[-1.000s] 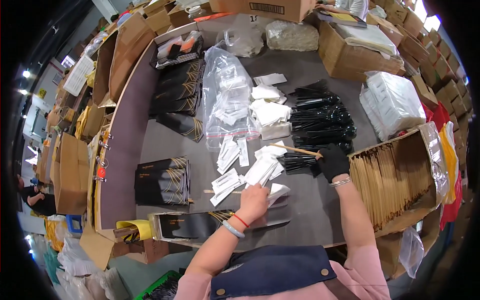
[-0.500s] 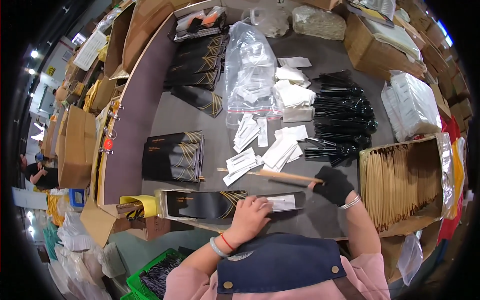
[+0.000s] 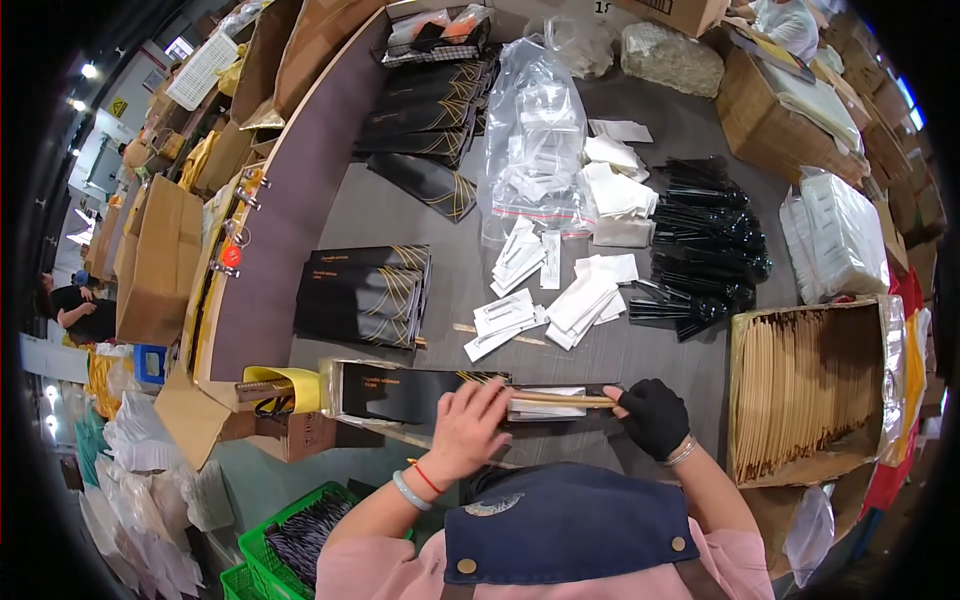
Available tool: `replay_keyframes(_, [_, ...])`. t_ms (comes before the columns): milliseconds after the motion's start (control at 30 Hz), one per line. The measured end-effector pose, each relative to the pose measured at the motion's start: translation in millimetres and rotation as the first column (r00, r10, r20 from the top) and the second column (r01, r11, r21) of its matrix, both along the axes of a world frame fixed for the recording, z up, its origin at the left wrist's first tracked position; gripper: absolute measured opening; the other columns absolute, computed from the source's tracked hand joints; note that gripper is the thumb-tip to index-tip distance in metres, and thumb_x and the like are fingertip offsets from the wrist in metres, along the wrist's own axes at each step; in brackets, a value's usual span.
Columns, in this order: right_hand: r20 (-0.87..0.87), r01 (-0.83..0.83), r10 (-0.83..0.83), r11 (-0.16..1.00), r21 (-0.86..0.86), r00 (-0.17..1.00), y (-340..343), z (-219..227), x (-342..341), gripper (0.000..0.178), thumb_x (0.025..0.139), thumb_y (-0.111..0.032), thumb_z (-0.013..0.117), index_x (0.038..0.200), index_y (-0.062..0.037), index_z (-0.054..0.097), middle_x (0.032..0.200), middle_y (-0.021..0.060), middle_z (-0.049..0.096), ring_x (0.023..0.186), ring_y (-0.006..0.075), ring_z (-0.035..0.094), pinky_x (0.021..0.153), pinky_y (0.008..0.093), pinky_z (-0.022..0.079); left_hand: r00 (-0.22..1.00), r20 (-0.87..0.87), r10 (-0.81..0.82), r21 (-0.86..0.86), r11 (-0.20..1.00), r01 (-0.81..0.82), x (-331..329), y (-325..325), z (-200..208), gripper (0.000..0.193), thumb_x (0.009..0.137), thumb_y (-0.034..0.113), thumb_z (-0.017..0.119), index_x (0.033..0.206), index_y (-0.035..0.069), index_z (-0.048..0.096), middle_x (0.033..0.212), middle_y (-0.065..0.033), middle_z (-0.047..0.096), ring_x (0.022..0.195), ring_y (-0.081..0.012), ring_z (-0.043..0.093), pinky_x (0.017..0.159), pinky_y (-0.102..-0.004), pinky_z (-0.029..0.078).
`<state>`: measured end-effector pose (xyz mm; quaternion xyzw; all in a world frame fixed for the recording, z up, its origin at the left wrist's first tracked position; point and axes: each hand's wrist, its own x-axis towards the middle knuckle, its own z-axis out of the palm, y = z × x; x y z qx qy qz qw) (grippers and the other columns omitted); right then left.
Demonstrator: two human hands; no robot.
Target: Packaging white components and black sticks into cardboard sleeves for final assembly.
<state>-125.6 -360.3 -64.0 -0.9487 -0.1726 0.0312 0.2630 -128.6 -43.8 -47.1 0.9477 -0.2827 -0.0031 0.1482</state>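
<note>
My gloved right hand (image 3: pixel 655 418) is closed on the right end of a slim pair of wooden chopsticks (image 3: pixel 570 400). They lie level above a white paper packet (image 3: pixel 548 413), which rests on the dark open flap of a printed black paper sleeve (image 3: pixel 400 396). Bare and palm down, my left hand (image 3: pixel 468 428) grips the sleeve near its mouth, fingertips close to the chopsticks' left end. The sleeve lies in a shallow carton (image 3: pixel 333 390) at the table's front edge. My left thumb is partly hidden.
Black sleeves (image 3: pixel 365 298) are stacked at left. Loose white packets (image 3: pixel 590 305) lie mid-table, beside a clear plastic bag (image 3: pixel 535 150). Black wrapped cutlery bundles (image 3: pixel 710 250) lie at right. A carton (image 3: pixel 890 390) of wooden sticks stands near my right arm; green crates (image 3: pixel 255 555) sit below left.
My right hand has moved down and left, bringing the chopsticks from above the table to the sleeve's mouth. My left hand stays at the sleeve. The whole view has shifted slightly.
</note>
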Motion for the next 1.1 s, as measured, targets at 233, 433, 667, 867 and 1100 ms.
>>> replay_keyframes(233, [0.032, -0.161, 0.158, 0.970, 0.180, 0.987, 40.9, -24.9, 4.7, 0.029, 0.083, -0.011, 0.064, 0.112, -0.0143, 0.066, 0.086, 0.0100, 0.065, 0.080, 0.0294, 0.060, 0.067, 0.0401, 0.049, 0.995, -0.096, -0.020, -0.186, 0.983, 0.002, 26.0, -12.9, -10.9, 0.069, 0.059, 0.028, 0.083, 0.119, 0.007, 0.059, 0.123, -0.0083, 0.053, 0.114, -0.0319, 0.046, 0.099, -0.0467, 0.037])
replay_keyframes(433, [-0.193, 0.091, -0.033, 0.948, 0.305, 0.981, 16.9, -32.0, 0.6, 0.016, 0.078, -0.014, 0.071, 0.092, -0.0071, 0.068, 0.086, 0.0140, 0.065, 0.079, 0.0332, 0.064, 0.070, 0.0395, 0.051, 0.991, -0.111, -0.075, -0.107, 0.992, 0.063, 26.3, -32.5, -11.6, 0.079, 0.056, 0.023, 0.085, 0.126, 0.006, 0.053, 0.125, -0.0092, 0.050, 0.114, -0.0313, 0.046, 0.098, -0.0444, 0.038])
replay_keyframes(667, [0.035, -0.058, 0.050, 0.951, 0.305, 0.998, 61.7, 6.6, 7.9, 0.045, 0.069, -0.024, 0.081, 0.106, -0.0086, 0.061, 0.100, 0.0101, 0.059, 0.093, 0.0293, 0.058, 0.081, 0.0390, 0.048, 0.983, 0.009, -0.183, -0.029, 0.983, 0.183, 39.4, -47.1, -8.5, 0.052, 0.078, 0.017, 0.061, 0.129, 0.017, 0.054, 0.116, -0.0121, 0.051, 0.099, -0.0287, 0.049, 0.086, -0.0381, 0.040])
replay_keyframes(867, [0.059, -0.064, 0.069, 0.995, -0.076, 0.996, 37.9, 3.0, 16.2, 0.060, 0.055, -0.037, 0.084, 0.106, -0.0136, 0.061, 0.101, 0.0057, 0.059, 0.100, 0.0279, 0.054, 0.080, 0.0437, 0.041, 0.935, -0.184, -0.302, 0.132, 0.935, 0.328, 57.0, -59.5, 22.7, 0.006, 0.078, 0.014, 0.058, 0.083, 0.015, 0.062, 0.091, -0.0105, 0.053, 0.089, -0.0301, 0.054, 0.074, -0.0389, 0.043])
replay_keyframes(1100, [0.038, 0.231, -0.231, 0.973, -0.002, 0.972, 0.6, 40.8, 7.9, 0.058, 0.056, -0.032, 0.083, 0.104, -0.0104, 0.059, 0.099, 0.0098, 0.059, 0.096, 0.0313, 0.056, 0.086, 0.0441, 0.041, 0.963, 0.264, -0.058, 0.251, 0.968, -0.010, 122.2, 42.9, 44.4, 0.021, 0.064, 0.009, 0.069, 0.083, 0.006, 0.061, 0.120, -0.0183, 0.053, 0.112, -0.0384, 0.048, 0.090, -0.0466, 0.044])
